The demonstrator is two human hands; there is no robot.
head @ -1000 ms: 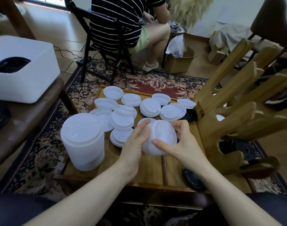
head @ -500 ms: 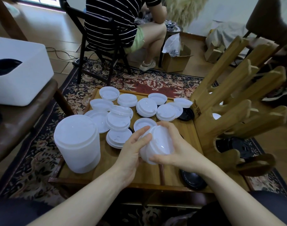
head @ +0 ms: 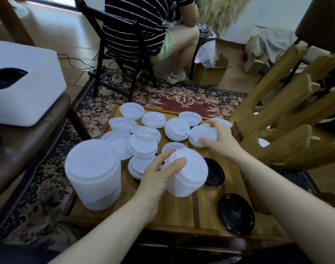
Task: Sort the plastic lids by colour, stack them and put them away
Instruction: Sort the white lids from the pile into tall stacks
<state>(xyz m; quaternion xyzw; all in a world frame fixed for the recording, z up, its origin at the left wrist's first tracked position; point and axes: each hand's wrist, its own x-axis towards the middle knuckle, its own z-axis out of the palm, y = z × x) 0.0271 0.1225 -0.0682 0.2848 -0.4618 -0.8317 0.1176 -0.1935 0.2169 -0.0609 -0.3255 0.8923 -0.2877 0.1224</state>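
Observation:
Several white plastic lids (head: 177, 128) lie scattered over the low wooden table (head: 174, 212). My left hand (head: 159, 176) grips a tilted stack of white lids (head: 189, 174) near the table's middle. My right hand (head: 219, 139) reaches further back, its fingers curled over the edge of a small white lid pile (head: 201, 135). Two black lids (head: 236, 213) (head: 214, 173) lie at the right of the table. A tall stack of white lids (head: 93, 172) stands at the front left.
A wooden rack (head: 281, 119) with slanted arms stands at the table's right edge. A white box (head: 23, 92) with black lids inside sits on a dark bench at the left. A person in a striped shirt sits on a black chair (head: 115, 54) beyond the patterned rug.
My right hand has let go of the stack and moved back and right onto the small white lid pile. My left hand alone now holds the stack.

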